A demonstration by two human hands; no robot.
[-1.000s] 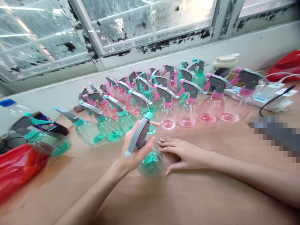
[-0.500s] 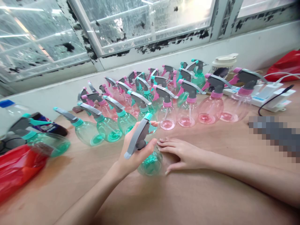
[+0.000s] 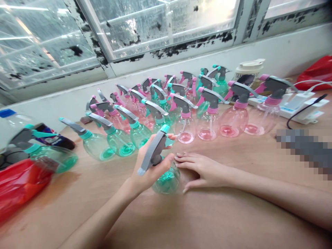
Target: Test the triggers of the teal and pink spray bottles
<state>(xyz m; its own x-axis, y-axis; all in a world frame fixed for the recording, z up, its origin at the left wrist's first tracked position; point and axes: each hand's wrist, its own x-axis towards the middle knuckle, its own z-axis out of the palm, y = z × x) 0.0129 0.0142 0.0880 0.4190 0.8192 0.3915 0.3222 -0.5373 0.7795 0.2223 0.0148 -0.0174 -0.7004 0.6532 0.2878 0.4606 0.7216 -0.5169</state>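
A green spray bottle (image 3: 166,179) with a grey trigger head and teal nozzle stands on the table. My left hand (image 3: 145,169) is wrapped round its neck, just under the head. To its right, my right hand (image 3: 198,169) lies on the table with fingers stretched out, close beside the bottle and holding nothing. Just behind my left hand stand green spray bottles, among them one with a grey head (image 3: 140,129). A pink spray bottle (image 3: 185,129) is behind, between my two hands.
Several pink and green spray bottles crowd toward the wall. At left are another green spray bottle (image 3: 55,159), a red plastic bag (image 3: 20,188) and a dark drink bottle (image 3: 55,136). A power strip (image 3: 303,110) with cables, a lidded cup (image 3: 249,71) and a red bag (image 3: 316,74) stand at right.
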